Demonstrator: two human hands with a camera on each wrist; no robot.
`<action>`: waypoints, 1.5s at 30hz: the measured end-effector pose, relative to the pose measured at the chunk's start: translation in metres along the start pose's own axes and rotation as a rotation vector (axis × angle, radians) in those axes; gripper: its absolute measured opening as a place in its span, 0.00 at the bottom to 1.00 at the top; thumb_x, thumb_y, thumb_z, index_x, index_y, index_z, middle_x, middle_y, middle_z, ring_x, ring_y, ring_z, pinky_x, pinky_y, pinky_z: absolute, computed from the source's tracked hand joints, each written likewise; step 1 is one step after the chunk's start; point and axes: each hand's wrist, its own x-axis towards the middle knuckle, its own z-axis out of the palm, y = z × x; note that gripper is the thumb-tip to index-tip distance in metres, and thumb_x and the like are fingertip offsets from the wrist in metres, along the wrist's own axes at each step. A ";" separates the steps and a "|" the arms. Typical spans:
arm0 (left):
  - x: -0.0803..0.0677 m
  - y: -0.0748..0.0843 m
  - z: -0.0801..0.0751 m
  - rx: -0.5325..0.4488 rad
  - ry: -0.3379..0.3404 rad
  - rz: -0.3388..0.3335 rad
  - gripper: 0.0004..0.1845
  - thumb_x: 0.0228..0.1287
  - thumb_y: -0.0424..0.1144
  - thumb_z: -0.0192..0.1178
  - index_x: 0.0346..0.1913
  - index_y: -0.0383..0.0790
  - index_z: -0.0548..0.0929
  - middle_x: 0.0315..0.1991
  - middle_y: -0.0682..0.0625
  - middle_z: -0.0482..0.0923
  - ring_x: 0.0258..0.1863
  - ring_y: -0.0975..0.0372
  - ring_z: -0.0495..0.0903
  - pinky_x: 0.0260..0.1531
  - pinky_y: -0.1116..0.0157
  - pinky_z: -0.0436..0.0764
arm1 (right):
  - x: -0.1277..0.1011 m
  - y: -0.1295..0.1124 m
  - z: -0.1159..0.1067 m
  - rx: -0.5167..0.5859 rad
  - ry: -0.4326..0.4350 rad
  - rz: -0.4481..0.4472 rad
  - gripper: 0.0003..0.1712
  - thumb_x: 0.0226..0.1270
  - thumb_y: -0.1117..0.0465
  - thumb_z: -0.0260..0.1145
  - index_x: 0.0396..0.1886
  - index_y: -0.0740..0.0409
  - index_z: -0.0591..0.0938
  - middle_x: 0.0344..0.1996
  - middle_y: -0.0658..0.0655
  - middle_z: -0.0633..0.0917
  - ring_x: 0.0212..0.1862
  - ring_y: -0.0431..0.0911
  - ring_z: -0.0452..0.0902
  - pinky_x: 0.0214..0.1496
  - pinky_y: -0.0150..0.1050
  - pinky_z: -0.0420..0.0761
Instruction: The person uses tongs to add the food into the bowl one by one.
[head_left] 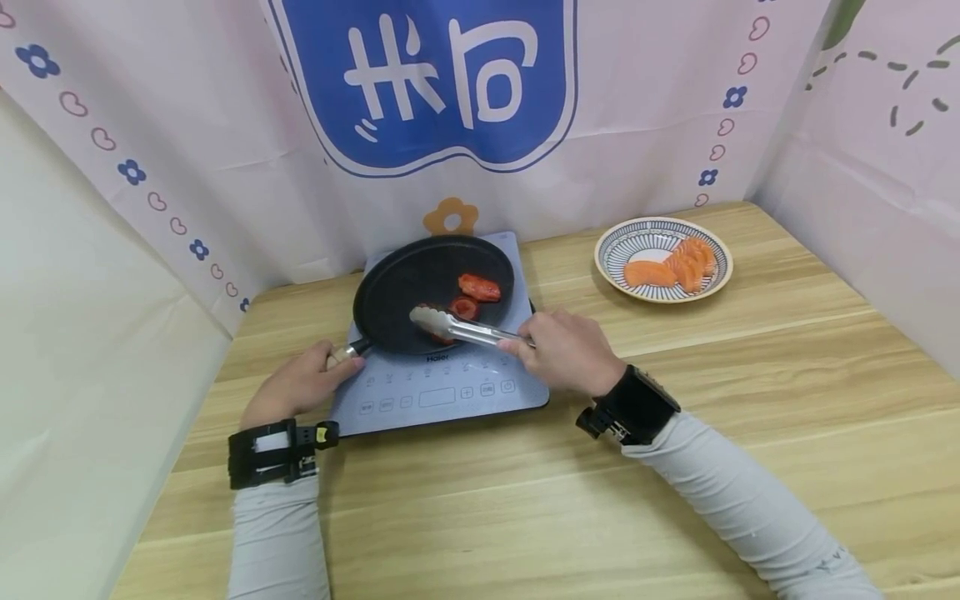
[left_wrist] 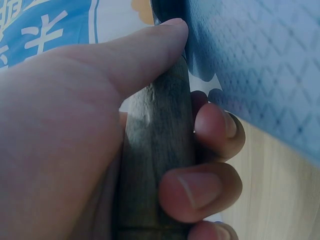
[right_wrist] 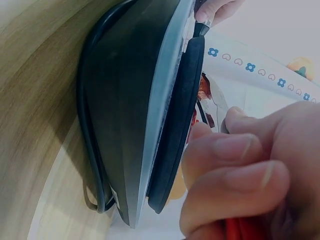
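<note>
A black frying pan sits on a white Haier induction cooker. My left hand grips the pan's wooden handle, thumb lying along it and fingers wrapped round. In my right hand is a pair of metal tongs, reaching over the pan from the right. The tips are low over its front half, around a red glazed piece of food that they partly hide. Two more red glazed pieces lie on the right side of the pan.
On the back right of the wooden table stands a patterned plate with orange salmon slices. A printed cloth hangs right behind the cooker. A black cord loops beside the cooker in the right wrist view.
</note>
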 end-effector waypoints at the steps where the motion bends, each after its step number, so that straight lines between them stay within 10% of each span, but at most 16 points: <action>1: 0.000 0.000 0.000 0.001 0.001 -0.001 0.30 0.82 0.62 0.50 0.55 0.32 0.72 0.41 0.41 0.76 0.41 0.52 0.77 0.35 0.61 0.74 | 0.000 0.000 0.000 -0.003 0.000 0.000 0.27 0.79 0.40 0.63 0.19 0.47 0.77 0.16 0.45 0.71 0.19 0.41 0.67 0.22 0.36 0.62; 45: -0.001 0.000 0.000 -0.018 -0.001 -0.005 0.29 0.81 0.61 0.51 0.53 0.33 0.72 0.41 0.42 0.75 0.40 0.53 0.77 0.34 0.61 0.73 | 0.000 -0.001 0.006 -0.013 0.038 0.006 0.30 0.79 0.37 0.62 0.18 0.47 0.74 0.17 0.46 0.71 0.21 0.42 0.70 0.24 0.40 0.65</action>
